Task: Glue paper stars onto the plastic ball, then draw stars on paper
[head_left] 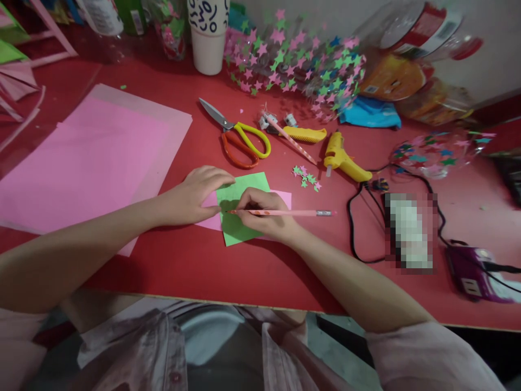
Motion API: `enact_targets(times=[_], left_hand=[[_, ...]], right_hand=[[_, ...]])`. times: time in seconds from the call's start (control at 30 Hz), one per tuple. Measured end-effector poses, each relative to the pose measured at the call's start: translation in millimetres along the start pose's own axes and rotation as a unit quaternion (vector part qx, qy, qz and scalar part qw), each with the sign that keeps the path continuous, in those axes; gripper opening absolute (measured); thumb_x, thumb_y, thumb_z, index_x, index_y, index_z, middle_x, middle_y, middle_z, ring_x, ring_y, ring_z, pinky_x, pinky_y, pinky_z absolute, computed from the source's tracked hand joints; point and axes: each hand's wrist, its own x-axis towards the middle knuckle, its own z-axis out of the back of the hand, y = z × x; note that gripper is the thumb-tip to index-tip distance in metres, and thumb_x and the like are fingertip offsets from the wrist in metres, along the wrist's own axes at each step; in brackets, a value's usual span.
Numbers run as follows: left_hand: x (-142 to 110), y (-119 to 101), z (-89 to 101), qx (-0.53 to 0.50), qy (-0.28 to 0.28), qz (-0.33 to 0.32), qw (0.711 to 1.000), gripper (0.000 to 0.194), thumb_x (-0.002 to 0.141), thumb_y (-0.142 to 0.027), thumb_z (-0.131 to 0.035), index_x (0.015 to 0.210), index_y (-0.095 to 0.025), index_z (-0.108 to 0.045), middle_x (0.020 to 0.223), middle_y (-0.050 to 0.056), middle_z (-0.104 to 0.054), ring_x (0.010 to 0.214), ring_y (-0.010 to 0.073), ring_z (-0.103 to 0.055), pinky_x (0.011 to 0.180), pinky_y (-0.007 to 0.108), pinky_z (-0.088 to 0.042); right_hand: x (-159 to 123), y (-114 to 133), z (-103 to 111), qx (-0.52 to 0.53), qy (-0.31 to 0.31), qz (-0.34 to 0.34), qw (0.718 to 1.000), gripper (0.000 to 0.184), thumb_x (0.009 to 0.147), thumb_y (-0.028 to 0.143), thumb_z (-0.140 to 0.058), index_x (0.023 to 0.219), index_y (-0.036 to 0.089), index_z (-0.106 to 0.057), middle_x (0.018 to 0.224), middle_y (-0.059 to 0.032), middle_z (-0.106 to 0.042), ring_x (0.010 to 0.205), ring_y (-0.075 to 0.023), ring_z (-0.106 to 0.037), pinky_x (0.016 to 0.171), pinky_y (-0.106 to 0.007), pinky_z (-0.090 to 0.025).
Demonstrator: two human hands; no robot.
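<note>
My right hand (264, 212) is closed around a pink pencil (293, 213), its tip resting at the left part of a green square of paper (242, 236). Under that square lies a pink piece of paper (283, 199), its ends sticking out to both sides. My left hand (203, 193) lies at the left edge of the papers, thumb and fingers apart, pressing on them. Just beyond the hands are scissors (236, 133) with one yellow and one red handle, and a small heap of paper stars (305, 178).
Large pink sheets (101, 152) cover the table's left. To the right are a yellow glue gun (344, 157), a yellow cutter (305, 133), a second pencil (291, 141) and a purple power strip (476, 274) with black cables. Star-covered plastic (293, 65) and a white cup (208, 46) stand behind.
</note>
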Motion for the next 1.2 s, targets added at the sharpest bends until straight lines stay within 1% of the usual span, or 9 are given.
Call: enact_targets(times=[0.17,0.33,0.43,0.53,0.7,0.87,1.03,1.2], left_hand=[[1.0,0.2,-0.1,-0.007,-0.005,0.008,1.000,0.042,0.087,-0.038,-0.049,0.124,-0.018,-0.050,0.129,0.011,-0.055,0.124,0.0282,-0.045,0.106,0.047,-0.034],[0.9,-0.8,0.3,-0.004,-0.001,0.007,1.000,0.044,0.086,-0.035,-0.050,0.124,-0.014,-0.049,0.129,0.014,-0.055,0.125,0.0275,-0.045,0.106,0.046,-0.033],[0.9,-1.0,0.6,-0.007,-0.003,0.008,1.000,0.042,0.086,-0.035,-0.050,0.124,-0.016,-0.049,0.130,0.013,-0.055,0.125,0.0274,-0.045,0.107,0.046,-0.033],[1.1,-1.1,0.6,-0.010,-0.001,0.009,1.000,0.041,0.086,-0.034,-0.050,0.123,-0.016,-0.049,0.129,0.013,-0.055,0.124,0.0272,-0.045,0.107,0.047,-0.032],[1.3,-0.8,0.4,-0.011,0.000,0.011,1.000,0.042,0.086,-0.036,-0.049,0.123,-0.016,-0.049,0.130,0.012,-0.054,0.125,0.0272,-0.044,0.107,0.046,-0.033],[1.4,-0.8,0.4,-0.013,0.005,0.018,1.000,0.044,0.086,-0.037,-0.048,0.124,-0.015,-0.049,0.130,0.013,-0.053,0.125,0.0275,-0.044,0.107,0.045,-0.032],[1.8,-1.3,1.2,-0.017,0.008,0.022,1.000,0.043,0.086,-0.038,-0.048,0.124,-0.019,-0.049,0.131,0.011,-0.053,0.126,0.0270,-0.043,0.108,0.045,-0.031],[2.0,-2.0,2.5,-0.018,0.014,0.022,1.000,0.045,0.085,-0.038,-0.048,0.125,-0.017,-0.048,0.131,0.012,-0.053,0.126,0.0277,-0.043,0.108,0.046,-0.032]], right_hand=[[0.0,-0.8,1.3,-0.008,0.017,0.003,1.000,0.010,0.072,0.015,-0.055,0.065,0.020,-0.050,0.056,0.0067,-0.047,0.053,-0.0067,-0.039,0.051,-0.021,-0.030],[-0.4,-3.1,1.5,-0.003,0.029,0.008,1.000,0.010,0.073,0.017,-0.056,0.065,0.019,-0.051,0.058,0.0061,-0.049,0.053,-0.0065,-0.040,0.050,-0.020,-0.030],[-0.2,-2.9,1.3,-0.009,0.033,0.009,0.999,0.010,0.073,0.016,-0.056,0.065,0.019,-0.051,0.057,0.0062,-0.048,0.053,-0.0065,-0.040,0.050,-0.020,-0.030],[0.4,-2.1,1.0,-0.013,0.026,0.003,1.000,0.011,0.073,0.015,-0.056,0.065,0.019,-0.050,0.057,0.0067,-0.047,0.053,-0.0065,-0.039,0.050,-0.021,-0.029],[1.3,-1.9,-0.8,-0.012,-0.005,0.009,1.000,0.010,0.073,0.014,-0.056,0.067,0.019,-0.050,0.059,0.0067,-0.048,0.054,-0.0066,-0.040,0.051,-0.021,-0.029],[1.8,-1.1,-2.6,-0.010,-0.023,0.000,1.000,0.010,0.075,0.017,-0.056,0.068,0.020,-0.049,0.059,0.0067,-0.047,0.054,-0.0068,-0.039,0.052,-0.022,-0.030],[1.8,-1.7,-2.3,-0.008,-0.024,0.005,1.000,0.011,0.076,0.017,-0.056,0.068,0.019,-0.049,0.059,0.0067,-0.046,0.054,-0.0065,-0.038,0.051,-0.021,-0.029],[1.2,-3.8,-0.8,-0.011,-0.016,0.016,1.000,0.011,0.072,0.014,-0.053,0.066,0.020,-0.046,0.057,0.0075,-0.043,0.052,-0.0061,-0.036,0.050,-0.021,-0.027]])
